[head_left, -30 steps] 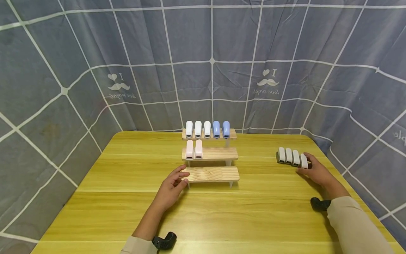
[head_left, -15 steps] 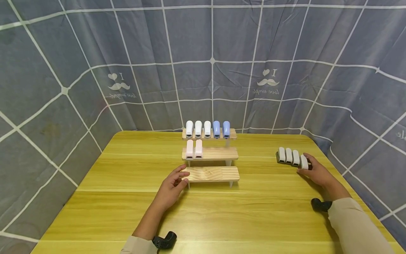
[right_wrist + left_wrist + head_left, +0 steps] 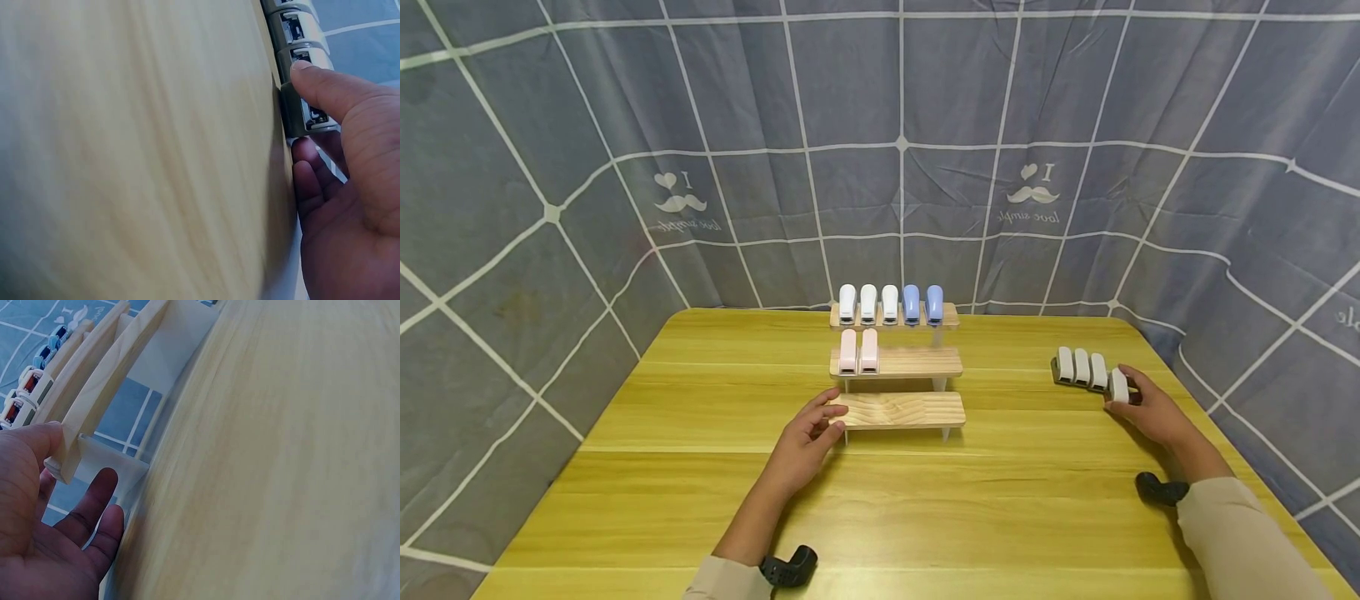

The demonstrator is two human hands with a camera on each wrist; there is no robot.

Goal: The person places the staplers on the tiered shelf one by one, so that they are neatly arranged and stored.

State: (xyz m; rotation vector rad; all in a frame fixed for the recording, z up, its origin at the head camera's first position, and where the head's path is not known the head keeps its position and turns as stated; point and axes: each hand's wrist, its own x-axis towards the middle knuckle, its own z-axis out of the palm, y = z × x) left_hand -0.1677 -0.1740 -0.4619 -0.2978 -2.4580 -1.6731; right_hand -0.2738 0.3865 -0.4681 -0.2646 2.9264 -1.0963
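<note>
1. On the right of the tabletop point(image 3: 1000, 500), the end stapler point(image 3: 1118, 386) has just shifted slightly rightward and nearer, away from the neighbouring three staplers point(image 3: 1081, 367); it seems to be getting singled out from that row.
2. Right hand point(image 3: 1153, 412): thumb and fingers are closed to the end stapler's width, pinching it; whether it has left the tabletop, I cannot tell.
3. Left hand point(image 3: 805, 442): thumb and forefinger pinch the left end of the lowest shelf point(image 3: 902, 410), other fingers loosely spread.
</note>
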